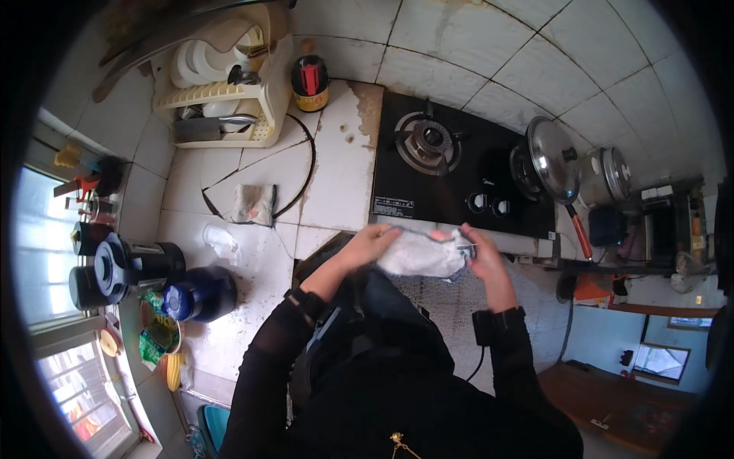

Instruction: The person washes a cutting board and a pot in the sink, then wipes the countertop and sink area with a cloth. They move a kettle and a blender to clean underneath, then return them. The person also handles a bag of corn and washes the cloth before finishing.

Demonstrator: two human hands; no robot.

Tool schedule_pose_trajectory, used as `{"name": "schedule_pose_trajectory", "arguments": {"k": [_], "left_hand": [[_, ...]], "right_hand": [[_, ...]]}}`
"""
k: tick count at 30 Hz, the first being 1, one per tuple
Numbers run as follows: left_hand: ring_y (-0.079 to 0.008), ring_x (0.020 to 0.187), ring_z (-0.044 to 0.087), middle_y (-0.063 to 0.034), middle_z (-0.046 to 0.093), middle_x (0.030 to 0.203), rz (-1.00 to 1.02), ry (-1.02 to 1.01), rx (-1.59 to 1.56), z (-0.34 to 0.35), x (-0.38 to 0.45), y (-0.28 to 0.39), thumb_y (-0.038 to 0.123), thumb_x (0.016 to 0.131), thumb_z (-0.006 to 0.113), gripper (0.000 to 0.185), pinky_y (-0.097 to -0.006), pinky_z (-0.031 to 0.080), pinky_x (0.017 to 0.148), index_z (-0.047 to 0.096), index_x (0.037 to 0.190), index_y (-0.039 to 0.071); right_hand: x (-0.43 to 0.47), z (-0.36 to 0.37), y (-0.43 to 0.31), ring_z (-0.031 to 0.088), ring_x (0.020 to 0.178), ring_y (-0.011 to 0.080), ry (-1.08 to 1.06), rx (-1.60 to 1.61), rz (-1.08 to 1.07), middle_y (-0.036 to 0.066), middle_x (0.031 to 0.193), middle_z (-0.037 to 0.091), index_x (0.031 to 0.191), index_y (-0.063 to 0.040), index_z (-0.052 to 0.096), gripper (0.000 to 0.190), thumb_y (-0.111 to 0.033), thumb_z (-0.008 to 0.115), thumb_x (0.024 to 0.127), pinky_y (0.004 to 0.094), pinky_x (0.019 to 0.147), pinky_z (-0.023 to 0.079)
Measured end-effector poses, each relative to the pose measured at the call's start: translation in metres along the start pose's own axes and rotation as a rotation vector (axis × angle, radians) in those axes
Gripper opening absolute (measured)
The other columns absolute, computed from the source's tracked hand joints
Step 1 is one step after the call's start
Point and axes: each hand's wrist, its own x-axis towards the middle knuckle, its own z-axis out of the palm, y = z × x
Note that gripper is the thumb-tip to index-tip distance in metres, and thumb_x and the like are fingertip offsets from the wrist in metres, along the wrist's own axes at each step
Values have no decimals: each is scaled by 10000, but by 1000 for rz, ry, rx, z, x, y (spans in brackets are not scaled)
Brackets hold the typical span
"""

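A pale cloth (421, 255) with a dark edge is stretched between my two hands, just in front of the black gas hob (453, 166). My left hand (367, 246) pinches its left end. At the right end, my right hand (484, 252) grips the cloth near a small tag. A second folded cloth (255, 203) lies on the white tiled counter (258, 246) to the left. The left burner (431, 140) is bare; a lidded pan (553, 160) sits over the right one, its reddish handle (580, 232) pointing towards the front edge.
Behind the folded cloth stand a cream dish rack (264, 123) and a dark sauce bottle (310, 83). At the left are a blue jug (206, 294), a black blender-like appliance (143, 267) and a green packet (157, 341). A lidded pot (608, 175) stands right of the pan.
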Motion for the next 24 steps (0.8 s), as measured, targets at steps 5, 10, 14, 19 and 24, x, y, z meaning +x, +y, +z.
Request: {"name": "schedule_pose_trajectory", "arguments": {"k": [5,10,14,19,24], "left_hand": [[-256,963,622,-151,625,983,130,378,537,-19,70,-3,289,933,517,423,-340,479,819,462,1245,10],[-205,844,648,-133,631,881,49,381,251,-65,17,-14,109,908,515,320,-287,512,741,484,1206,-3],[-156,792,630,-107,640,878,-109,427,12,-93,-55,-12,95,928,471,250,-267,513,735,526,1133,-38],[-161,788,631,-118,650,876,-211,737,-107,-77,-122,-17,113,934,473,243,-276,512,748,541,1116,-33],[-172,778,635,-124,652,863,-254,955,-201,-53,-152,-32,115,925,487,242,-287,521,736,549,1102,-37]], "right_hand": [[60,7,-27,607,688,196,618,-896,-867,102,832,625,1013,-34,572,153,-140,535,909,277,606,484],[103,65,46,343,1263,371,226,-1522,-831,240,1358,367,1264,24,439,528,-315,559,878,451,1051,253],[146,121,63,142,1347,458,261,-1672,-761,270,1472,141,1333,95,305,722,-370,562,844,562,1091,68],[198,164,37,280,1317,348,-165,-1715,-1057,148,1454,290,1338,21,361,619,-336,526,860,490,1105,131],[223,174,14,291,1321,304,-95,-1666,-1123,139,1449,300,1315,27,396,588,-342,517,874,499,1098,147]]}}
